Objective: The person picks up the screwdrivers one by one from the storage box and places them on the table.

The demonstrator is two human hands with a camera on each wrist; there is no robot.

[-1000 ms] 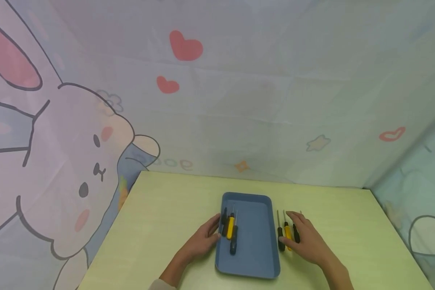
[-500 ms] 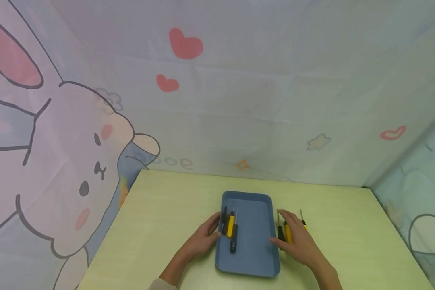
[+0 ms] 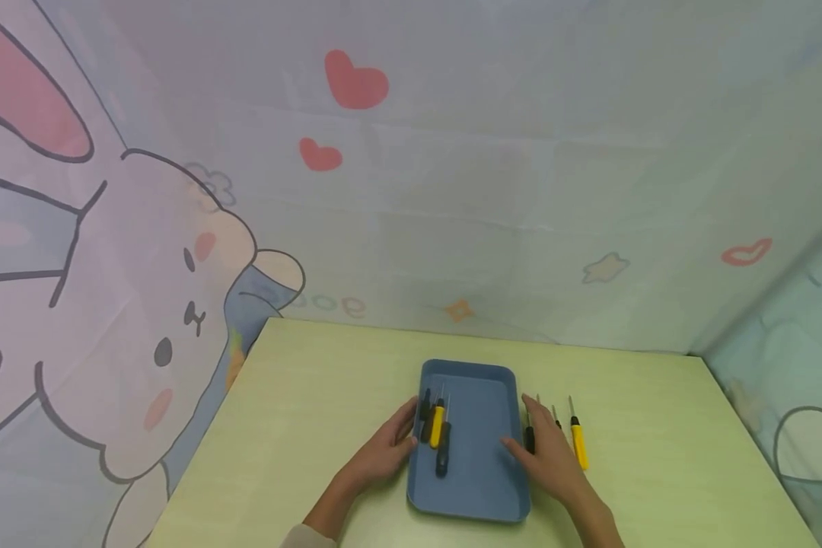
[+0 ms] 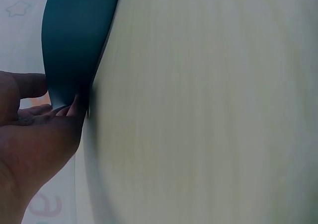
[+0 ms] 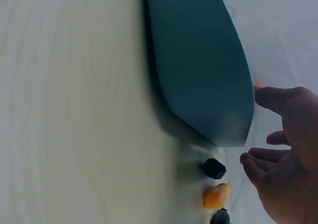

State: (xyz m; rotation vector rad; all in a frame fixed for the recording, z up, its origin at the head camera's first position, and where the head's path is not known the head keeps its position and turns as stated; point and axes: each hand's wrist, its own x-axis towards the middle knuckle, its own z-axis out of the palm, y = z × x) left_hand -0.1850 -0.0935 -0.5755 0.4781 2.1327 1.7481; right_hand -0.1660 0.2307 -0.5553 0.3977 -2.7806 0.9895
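The tray (image 3: 479, 479) (lower centre) is gripped by the left hand (image 3: 383, 450). The right hand (image 3: 548, 455) is held opposite, fingers apart.

Blue tray (image 3: 476, 464) flat on pale table (image 3: 329, 396). Left hand (image 3: 385, 449) grips left rim, thumb at edge. Right hand (image 3: 551, 460) beside right rim, thumb above tray interior; contact unclear. Inside, along left: yellow-handled screwdriver (image 3: 437, 428) among dark-handled tools (image 3: 442, 450). Right of tray: black handle (image 3: 530, 439), partly hidden by right hand; second yellow screwdriver (image 3: 578, 441) farther right. Backdrop (image 3: 479, 190) behind: hearts, rabbit (image 3: 130, 304).
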